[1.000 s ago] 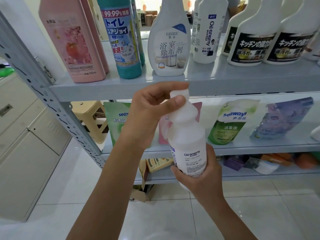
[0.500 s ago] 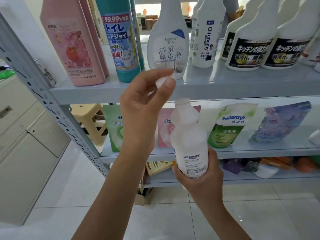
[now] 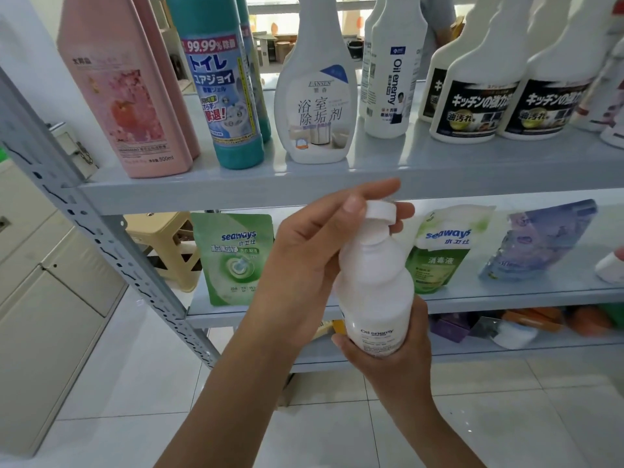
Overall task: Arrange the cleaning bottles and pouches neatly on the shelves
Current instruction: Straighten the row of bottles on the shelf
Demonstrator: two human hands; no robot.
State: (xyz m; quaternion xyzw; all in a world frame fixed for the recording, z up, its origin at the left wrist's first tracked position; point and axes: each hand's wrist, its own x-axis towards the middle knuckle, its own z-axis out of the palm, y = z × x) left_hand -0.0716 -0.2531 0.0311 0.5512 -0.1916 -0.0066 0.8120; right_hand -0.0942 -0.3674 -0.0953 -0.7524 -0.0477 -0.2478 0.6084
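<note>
Grips bottle (image 3: 374, 285) low with right hand (image 3: 391, 363), in mid-air before shelf (image 3: 236, 194) — pinches cap (image 3: 381, 211) between thumb and fingers of left hand (image 3: 304, 261). Seems stiff, smooth plastic, likely slick, weighty if full; best held round the body, not the cap.

The pink bottle (image 3: 128, 96) bears a blossom print. The toilet-cleaner bottle (image 3: 224, 96) is teal with a blue label. The nearest Oil enemy bottle (image 3: 374, 292) and its cap (image 3: 380, 211) are white, and the left seaways pouch (image 3: 233, 261) is green.

L hand (image 3: 314, 261) is bringing white cap (image 3: 381, 211) back down onto neck of Oil enemy bottle (image 3: 374, 295); 0.5 s ago cap was lifted off, neck bare.
</note>
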